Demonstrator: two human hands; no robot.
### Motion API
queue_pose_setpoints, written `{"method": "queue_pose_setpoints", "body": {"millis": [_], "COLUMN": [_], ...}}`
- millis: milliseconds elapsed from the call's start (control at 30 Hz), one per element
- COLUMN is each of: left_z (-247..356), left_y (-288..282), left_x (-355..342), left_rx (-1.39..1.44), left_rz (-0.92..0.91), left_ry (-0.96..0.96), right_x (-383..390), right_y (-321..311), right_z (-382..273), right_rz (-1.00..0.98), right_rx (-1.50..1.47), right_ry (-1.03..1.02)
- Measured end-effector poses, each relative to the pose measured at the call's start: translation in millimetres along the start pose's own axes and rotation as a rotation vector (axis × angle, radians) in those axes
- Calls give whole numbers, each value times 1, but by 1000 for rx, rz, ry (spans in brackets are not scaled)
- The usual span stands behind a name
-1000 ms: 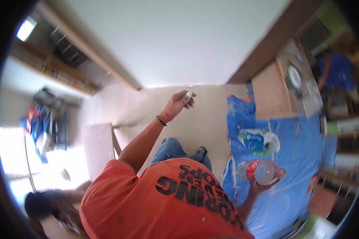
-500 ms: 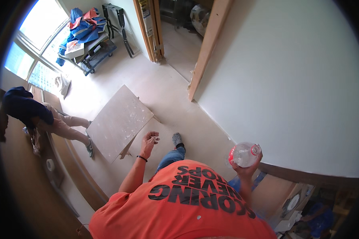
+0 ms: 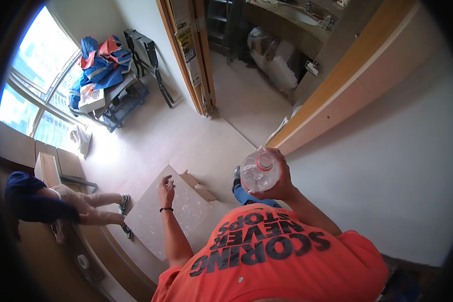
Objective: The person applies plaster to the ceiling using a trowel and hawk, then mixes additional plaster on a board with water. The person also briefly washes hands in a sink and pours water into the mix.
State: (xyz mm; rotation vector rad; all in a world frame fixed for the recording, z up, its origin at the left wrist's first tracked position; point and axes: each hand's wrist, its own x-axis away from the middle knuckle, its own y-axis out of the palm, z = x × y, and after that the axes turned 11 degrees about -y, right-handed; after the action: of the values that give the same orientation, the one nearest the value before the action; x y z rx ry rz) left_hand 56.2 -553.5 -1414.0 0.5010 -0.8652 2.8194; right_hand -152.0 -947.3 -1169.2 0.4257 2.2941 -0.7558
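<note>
My right hand (image 3: 284, 177) is wrapped round a large clear plastic bottle (image 3: 254, 177) with a red ring at its neck. The bottle is held up in front of my body with its uncapped mouth towards me. How much is inside, I cannot tell. My left hand (image 3: 166, 192) is raised above a low, white-spattered board table (image 3: 191, 214), apart from it. Its fingers are bent together around something small and pale, too small to name.
On the left another person (image 3: 40, 201) in a dark top bends over. A trolley (image 3: 110, 113) piled with blue and red sheeting stands by the window, beside a folded black stand (image 3: 148, 60). Ahead, a wood-framed doorway (image 3: 332, 80) leads to a room with a full plastic bag (image 3: 272, 58).
My right hand has brought the bottle leftward and up, from beside the wall to in front of me. The view has shifted towards the doorway, and the table now lies beneath my left hand.
</note>
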Motion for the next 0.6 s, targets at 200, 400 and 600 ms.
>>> {"method": "queue_pose_setpoints", "body": {"millis": [200,400,600], "left_z": [-78,-59,51], "left_y": [14,51,94], "left_x": [-13,-88,-345], "left_rx": [291,-295,-1118], "left_rz": [-63,-577,-737], "left_ry": [-708,-888,-321], "right_x": [-102,-178,-217], "right_y": [35,28,31], "right_z": [103,194,298], "right_rz": [36,249,571], "right_rx": [-187,-73,135], "right_ry": [15,23,271]}}
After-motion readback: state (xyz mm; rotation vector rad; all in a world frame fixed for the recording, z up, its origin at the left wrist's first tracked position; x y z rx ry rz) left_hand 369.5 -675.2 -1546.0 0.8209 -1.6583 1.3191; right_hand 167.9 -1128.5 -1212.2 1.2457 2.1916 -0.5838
